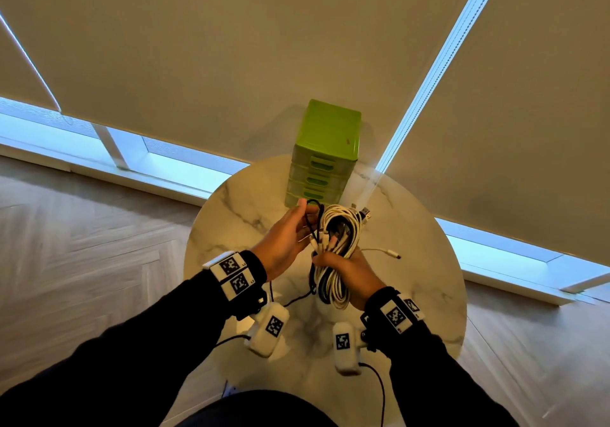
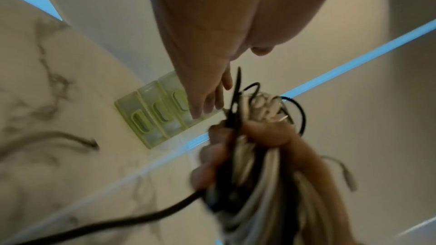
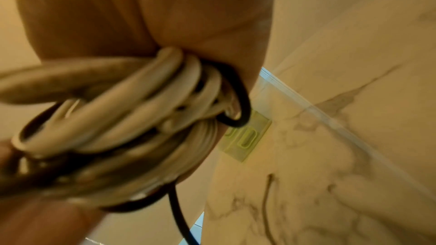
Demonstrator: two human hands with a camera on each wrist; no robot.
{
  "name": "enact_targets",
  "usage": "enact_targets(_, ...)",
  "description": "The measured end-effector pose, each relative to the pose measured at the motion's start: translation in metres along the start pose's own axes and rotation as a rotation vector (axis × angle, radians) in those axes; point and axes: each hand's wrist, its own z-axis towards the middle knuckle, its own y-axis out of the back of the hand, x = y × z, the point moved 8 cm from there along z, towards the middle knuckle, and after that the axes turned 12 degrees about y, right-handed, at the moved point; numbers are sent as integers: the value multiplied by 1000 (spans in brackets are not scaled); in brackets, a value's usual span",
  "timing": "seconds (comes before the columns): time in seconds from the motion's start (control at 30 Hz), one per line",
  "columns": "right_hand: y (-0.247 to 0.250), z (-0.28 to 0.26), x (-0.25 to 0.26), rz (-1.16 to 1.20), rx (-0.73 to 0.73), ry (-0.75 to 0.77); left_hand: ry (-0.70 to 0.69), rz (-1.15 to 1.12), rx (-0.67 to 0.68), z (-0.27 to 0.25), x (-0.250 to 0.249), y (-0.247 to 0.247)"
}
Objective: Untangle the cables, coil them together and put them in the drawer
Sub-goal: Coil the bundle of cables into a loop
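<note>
Drawers closed; cables in right hand

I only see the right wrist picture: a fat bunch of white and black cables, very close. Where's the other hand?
Observer: The left hand is beside the cable bundle, fingers straight, apparently gripping nothing. The right hand alone grips it.
Operator: I see a bit of green. What is it?
Observer: A green drawer unit at the far edge of the round marble table. Every drawer I can see is shut.
Operator: Is the bundle tidy?
Observer: Not quite. One white cable end sticks out loose on the person's right.
</note>
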Motion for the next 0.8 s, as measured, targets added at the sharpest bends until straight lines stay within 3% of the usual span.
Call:
enact_targets(0.17, 20, 10, 12, 236, -117, -21, 31, 750, 222, -9, 54, 8)
enact_targets(0.27, 24, 15, 31, 323, -41, -29, 33, 1066, 314, -16, 78, 18)
enact_targets(0.4, 33, 13, 46, 286, 115, -100, -76, 1110, 162, -4, 63, 45)
enact_targets(0.57, 48, 1, 40, -44, 229, -181, -334, 1458, -74, 8, 21, 72)
enact_targets(0.67, 43, -3, 29, -216, 270, -176, -458, 1186, -99, 3, -6, 66)
enact_targets(0.8, 23, 2, 23, -320, 274, -72, -341, 607, -55, 6, -11, 42)
